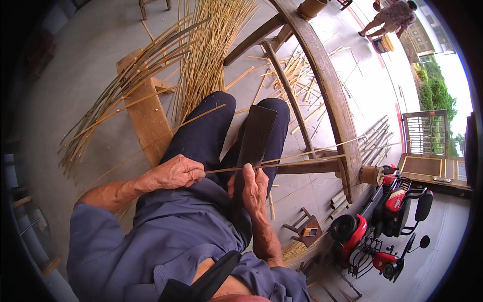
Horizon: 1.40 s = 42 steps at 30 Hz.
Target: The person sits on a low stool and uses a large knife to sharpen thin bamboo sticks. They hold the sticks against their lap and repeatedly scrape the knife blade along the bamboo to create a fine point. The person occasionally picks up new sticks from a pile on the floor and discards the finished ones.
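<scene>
A thin bamboo strip point(222, 171) runs crosswise over my lap. My left hand point(177, 172) pinches it in closed fingers. My right hand point(252, 187) is wrapped around the lower part of a broad, dark-bladed bamboo knife point(258, 132), its thumb lying against the strip at the blade. The blade points away from me, over my thighs. On the right side of the knife, two thin strips spread apart toward the wooden bench. The knife's handle is mostly hidden by my right hand and wrist.
A curved wooden bench point(328, 83) stands to the right. At left, long bamboo strips point(139, 79) lie across a plank bench point(145, 113). Beyond my knees is a large strip bundle point(211, 49). A small stool point(311, 230), bamboo poles point(373, 139) and red scooters point(392, 200) are at right. A person point(394, 17) stands far off.
</scene>
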Available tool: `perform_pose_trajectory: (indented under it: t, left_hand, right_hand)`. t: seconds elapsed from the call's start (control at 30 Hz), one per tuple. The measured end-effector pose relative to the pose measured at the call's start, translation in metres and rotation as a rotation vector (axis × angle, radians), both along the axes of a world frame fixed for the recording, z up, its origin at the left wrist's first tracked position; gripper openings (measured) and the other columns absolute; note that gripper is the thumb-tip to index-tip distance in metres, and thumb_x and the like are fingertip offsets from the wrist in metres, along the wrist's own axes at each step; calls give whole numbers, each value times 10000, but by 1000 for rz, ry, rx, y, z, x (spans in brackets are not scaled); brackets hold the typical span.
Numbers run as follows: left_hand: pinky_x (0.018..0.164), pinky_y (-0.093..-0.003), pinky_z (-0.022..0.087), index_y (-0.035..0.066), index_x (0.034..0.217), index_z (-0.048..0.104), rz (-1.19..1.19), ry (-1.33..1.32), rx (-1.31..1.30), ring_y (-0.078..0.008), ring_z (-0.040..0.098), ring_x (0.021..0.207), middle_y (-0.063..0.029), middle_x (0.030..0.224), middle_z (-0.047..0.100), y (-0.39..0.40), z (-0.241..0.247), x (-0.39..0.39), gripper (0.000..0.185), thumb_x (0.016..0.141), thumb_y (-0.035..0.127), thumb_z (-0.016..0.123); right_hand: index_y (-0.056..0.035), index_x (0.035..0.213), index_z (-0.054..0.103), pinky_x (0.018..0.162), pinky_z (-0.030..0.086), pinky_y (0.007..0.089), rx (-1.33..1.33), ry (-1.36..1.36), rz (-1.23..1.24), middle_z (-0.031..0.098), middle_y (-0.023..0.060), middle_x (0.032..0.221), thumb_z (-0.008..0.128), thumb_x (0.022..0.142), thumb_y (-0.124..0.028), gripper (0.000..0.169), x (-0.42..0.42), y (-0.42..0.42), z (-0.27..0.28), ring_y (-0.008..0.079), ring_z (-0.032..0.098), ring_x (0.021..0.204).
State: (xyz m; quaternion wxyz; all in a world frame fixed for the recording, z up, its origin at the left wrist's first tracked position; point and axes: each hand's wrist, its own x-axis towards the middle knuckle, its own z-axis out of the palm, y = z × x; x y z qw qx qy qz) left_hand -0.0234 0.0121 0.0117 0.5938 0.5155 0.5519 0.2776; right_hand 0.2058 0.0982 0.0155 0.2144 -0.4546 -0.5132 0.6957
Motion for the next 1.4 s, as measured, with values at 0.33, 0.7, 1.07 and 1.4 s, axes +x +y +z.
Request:
perform_pose_trajectory:
  t: [0.33,0.7,1.07,1.4]
  left_hand:
    - [528,-297,456,6,816,635,22,36,85,-148,531,498,-46,539,548,-1,-4,4,392,1031,314,522]
    - [514,-297,436,24,866,648,28,-182,6,-141,530,494,-42,565,570,7,-2,22,359,1021,328,536]
    - [470,-211,375,-3,920,664,39,-773,-66,-64,465,511,-28,658,588,32,0,10,296,1016,265,582]
    - [473,-197,352,34,930,629,366,-689,218,-57,449,525,2,666,577,72,14,9,272,1016,288,585]
  right_hand:
    - [20,896,534,458,485,289,-40,-26,-16,619,101,638,441,1061,-385,447,-3,-4,9,161,590,499]
    - [40,1031,566,496,495,287,64,31,122,647,93,717,477,1028,-320,371,-11,-17,3,150,605,554]
    - [53,784,545,407,476,328,143,205,-462,557,161,556,409,997,-455,567,22,-12,-11,236,540,424]
    - [-24,936,455,386,465,326,3,207,-437,575,171,616,509,968,-351,333,25,-8,-10,232,533,418]
